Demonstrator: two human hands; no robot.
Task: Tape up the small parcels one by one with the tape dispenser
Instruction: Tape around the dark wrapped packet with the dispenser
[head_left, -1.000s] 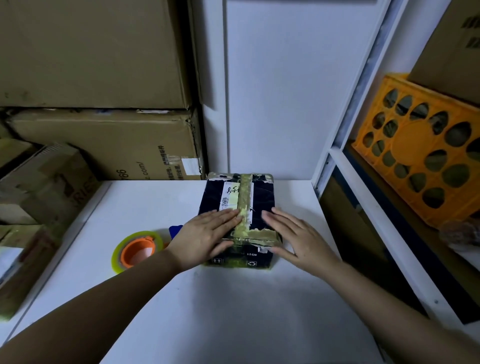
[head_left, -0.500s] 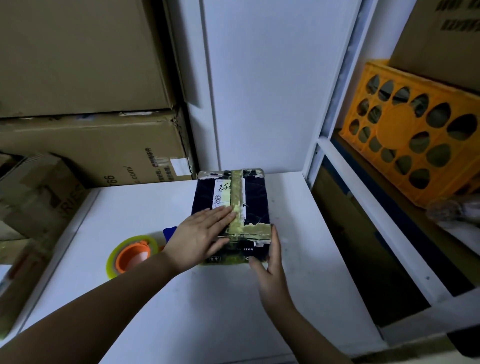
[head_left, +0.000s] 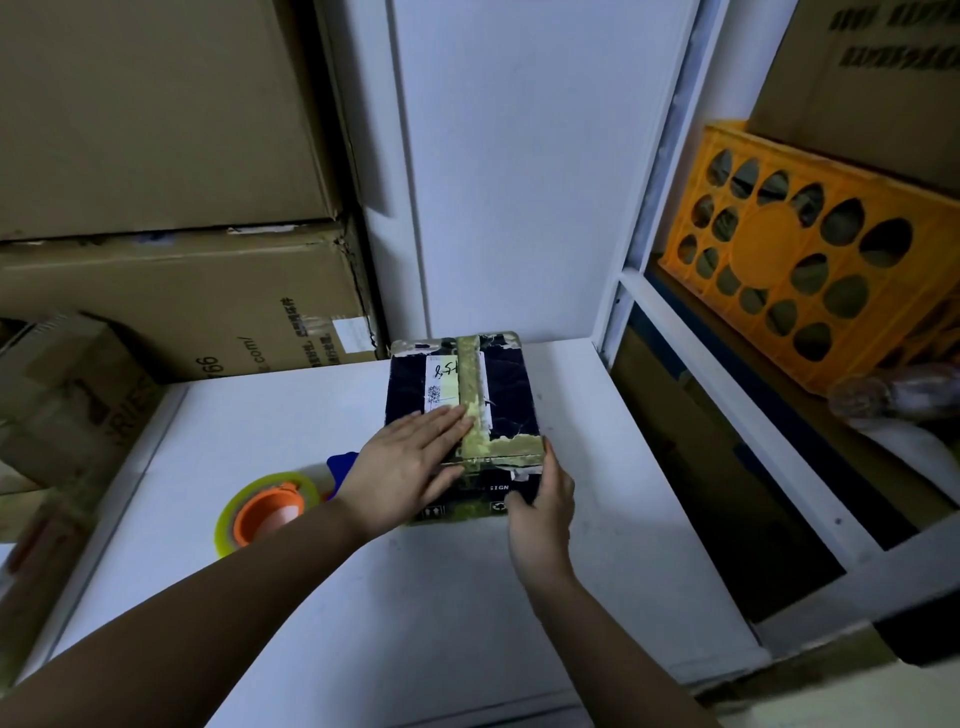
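A small dark parcel (head_left: 511, 395) with a white label and strips of yellowish tape lies on the white table (head_left: 363, 623), towards the back. My left hand (head_left: 410, 467) rests flat on its top, fingers straight across the near left part. At the parcel's near right corner, my right hand (head_left: 543, 504) presses against the front side with its fingers upright and its thumb on the front face. The tape dispenser (head_left: 267, 512), a yellow-green roll on an orange core with a blue part, lies on the table left of the parcel, partly behind my left wrist.
Large cardboard boxes (head_left: 171, 312) are stacked at the back left, and smaller ones (head_left: 67, 410) stand along the table's left edge. On the right, a white shelf frame (head_left: 727, 415) holds an orange perforated crate (head_left: 810, 260). A white wall panel stands behind the parcel.
My right hand left the parcel's top and came down to its near right corner, where it now presses the front side. My left hand stayed flat on top.
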